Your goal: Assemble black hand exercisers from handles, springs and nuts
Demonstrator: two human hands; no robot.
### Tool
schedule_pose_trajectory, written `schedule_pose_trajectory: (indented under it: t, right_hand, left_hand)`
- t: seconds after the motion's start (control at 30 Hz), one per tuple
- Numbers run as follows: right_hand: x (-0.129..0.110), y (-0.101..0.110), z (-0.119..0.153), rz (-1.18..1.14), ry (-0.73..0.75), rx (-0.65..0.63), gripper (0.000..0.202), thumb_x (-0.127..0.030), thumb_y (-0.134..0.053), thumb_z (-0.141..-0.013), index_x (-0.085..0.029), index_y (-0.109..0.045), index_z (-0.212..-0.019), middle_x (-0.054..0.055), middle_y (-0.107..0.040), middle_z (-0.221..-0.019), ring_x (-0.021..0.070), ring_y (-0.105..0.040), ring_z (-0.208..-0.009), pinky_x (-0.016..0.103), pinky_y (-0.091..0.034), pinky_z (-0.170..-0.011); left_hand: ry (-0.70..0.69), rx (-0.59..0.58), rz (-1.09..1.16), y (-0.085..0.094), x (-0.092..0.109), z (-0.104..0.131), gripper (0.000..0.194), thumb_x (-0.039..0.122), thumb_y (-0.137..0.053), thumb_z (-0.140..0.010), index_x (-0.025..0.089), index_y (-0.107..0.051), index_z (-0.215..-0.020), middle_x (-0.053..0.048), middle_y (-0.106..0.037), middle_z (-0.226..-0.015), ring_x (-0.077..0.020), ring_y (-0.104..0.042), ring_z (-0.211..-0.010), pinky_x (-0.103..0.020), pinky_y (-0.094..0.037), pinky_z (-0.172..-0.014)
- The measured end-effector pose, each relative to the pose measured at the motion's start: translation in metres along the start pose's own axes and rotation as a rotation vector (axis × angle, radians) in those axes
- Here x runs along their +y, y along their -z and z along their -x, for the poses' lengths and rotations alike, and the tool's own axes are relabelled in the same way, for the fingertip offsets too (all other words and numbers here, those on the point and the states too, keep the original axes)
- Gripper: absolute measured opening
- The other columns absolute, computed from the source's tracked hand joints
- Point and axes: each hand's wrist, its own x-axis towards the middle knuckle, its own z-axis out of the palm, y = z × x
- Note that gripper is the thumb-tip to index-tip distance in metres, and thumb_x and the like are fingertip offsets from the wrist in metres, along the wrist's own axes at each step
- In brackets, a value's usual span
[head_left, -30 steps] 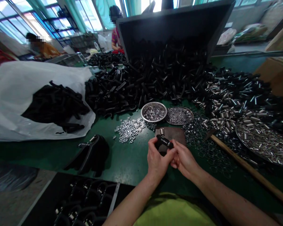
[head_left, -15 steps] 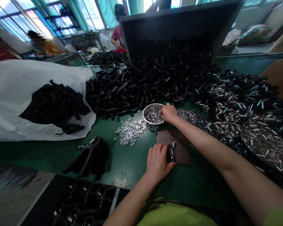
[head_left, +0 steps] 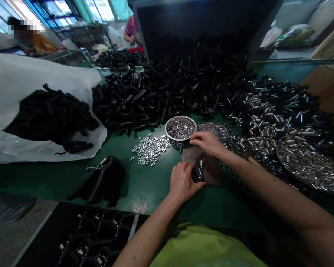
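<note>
My left hand [head_left: 183,182] is closed round a small black part [head_left: 198,173], pressing it against a brown plate [head_left: 187,152] on the table. A silver coil spring [head_left: 202,163] stands up from the far end of that part. Just beyond it, my right hand [head_left: 208,142] hovers with thumb and fingertips pinched together; whatever is between them is too small to make out. Closest to those fingertips is a round metal bowl [head_left: 167,130] holding small shiny metal pieces. A second shallow dish [head_left: 226,133] of small parts lies behind my right hand.
Loose metal nuts [head_left: 150,150] lie left of the bowl. Black curved handles [head_left: 156,92] are heaped at the back, with more in a white sack [head_left: 97,142]. Springs [head_left: 263,137] and a tray of pins [head_left: 308,163] sit right. A crate [head_left: 132,228] holds assembled parts. Two people work beyond.
My right hand has drawn back from inside the bowl toward me and now hangs over the plate's far edge. The left hand keeps its hold on the black part. The view has shifted slightly.
</note>
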Motion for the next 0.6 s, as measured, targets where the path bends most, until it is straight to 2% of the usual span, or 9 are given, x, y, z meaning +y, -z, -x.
schedule_pose_trajectory:
  t: [0.1,0.2,0.33,0.47,0.53,0.6]
  right_hand:
    - [0.001,-0.007,0.048,-0.121,0.101,-0.07,0.016,-0.013,-0.053,-0.084,-0.019,-0.068,-0.083,0.004,-0.068,-0.086,0.0169,-0.06,-0.085,0.029,-0.043,-0.077]
    - [0.003,-0.017,0.074,-0.075,0.116,-0.079,0.016,-0.009,-0.052,-0.083,-0.017,-0.065,-0.087,0.005,-0.065,-0.085,0.0183,-0.058,-0.086,0.031,-0.043,-0.078]
    - [-0.013,-0.026,0.077,0.095,0.103,-0.062,0.015,-0.009,-0.051,-0.083,-0.015,-0.059,-0.093,0.007,-0.062,-0.084,0.0178,-0.056,-0.082,0.028,-0.043,-0.071]
    - [-0.034,-0.033,0.084,0.385,0.24,-0.08,0.012,-0.009,-0.051,-0.083,-0.015,-0.06,-0.086,0.009,-0.063,-0.078,0.0217,-0.055,-0.083,0.029,-0.042,-0.067]
    - [-0.032,-0.034,0.09,0.397,0.294,-0.051,0.014,-0.011,-0.05,-0.085,-0.015,-0.062,-0.09,0.009,-0.064,-0.079,0.0213,-0.056,-0.082,0.029,-0.042,-0.067]
    - [-0.019,-0.03,0.091,0.28,0.269,-0.011,0.018,-0.017,-0.047,-0.089,-0.017,-0.063,-0.098,0.007,-0.066,-0.083,0.0184,-0.058,-0.08,0.027,-0.042,-0.068]
  left_hand:
    - [-0.007,-0.015,0.003,0.001,0.0,0.0,0.055,0.049,-0.075,-0.061,0.02,-0.057,-0.105,-0.005,-0.058,-0.101,-0.0251,-0.051,-0.095,-0.037,-0.04,-0.082]
    - [-0.008,-0.02,0.0,0.002,-0.001,0.0,0.053,0.049,-0.075,-0.062,0.021,-0.057,-0.103,-0.005,-0.058,-0.099,-0.0248,-0.051,-0.095,-0.037,-0.04,-0.081]
    - [-0.035,-0.017,-0.008,0.0,-0.003,0.0,0.055,0.052,-0.073,-0.062,0.02,-0.057,-0.104,-0.006,-0.058,-0.1,-0.0251,-0.051,-0.095,-0.037,-0.04,-0.081]
    - [-0.033,-0.008,-0.034,-0.002,-0.004,-0.001,0.047,0.05,-0.071,-0.064,0.018,-0.057,-0.095,-0.006,-0.059,-0.094,-0.025,-0.052,-0.091,-0.038,-0.04,-0.079]
    - [-0.022,0.003,-0.03,-0.002,-0.003,-0.001,0.044,0.047,-0.072,-0.064,0.018,-0.056,-0.092,-0.006,-0.059,-0.093,-0.0249,-0.052,-0.091,-0.037,-0.04,-0.08]
    - [-0.028,0.011,-0.005,-0.001,-0.002,0.0,0.051,0.046,-0.074,-0.063,0.019,-0.055,-0.101,-0.006,-0.059,-0.097,-0.0248,-0.052,-0.093,-0.037,-0.04,-0.081]
